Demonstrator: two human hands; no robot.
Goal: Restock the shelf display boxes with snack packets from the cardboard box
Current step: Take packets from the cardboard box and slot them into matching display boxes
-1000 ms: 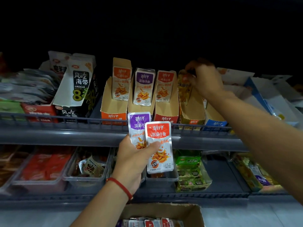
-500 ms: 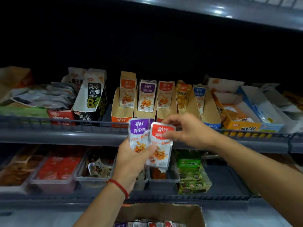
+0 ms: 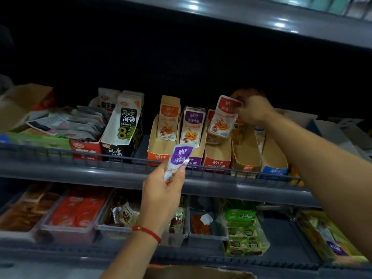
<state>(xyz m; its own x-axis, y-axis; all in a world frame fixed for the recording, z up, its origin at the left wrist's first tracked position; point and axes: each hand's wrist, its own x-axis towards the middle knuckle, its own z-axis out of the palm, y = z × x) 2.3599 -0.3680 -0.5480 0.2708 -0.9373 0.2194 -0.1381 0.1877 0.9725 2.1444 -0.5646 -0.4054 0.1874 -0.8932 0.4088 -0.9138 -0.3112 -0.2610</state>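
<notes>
My right hand pinches a red-topped snack packet by its upper corner, just above the red display box on the middle shelf. My left hand grips a purple-topped packet in front of the shelf rail, below the purple display box. An orange display box stands to the left; yellow and blue display boxes stand to the right. Only the top rim of the cardboard box shows at the bottom edge.
A black seaweed snack box and loose silver packets fill the shelf's left side. A low wire rail runs along the shelf front. Clear tubs and a green packet carton sit on the lower shelf. Another shelf hangs overhead.
My right hand took the red-topped packet out of my left hand and carried it up to the red display box. My left hand now holds only the purple-topped packet.
</notes>
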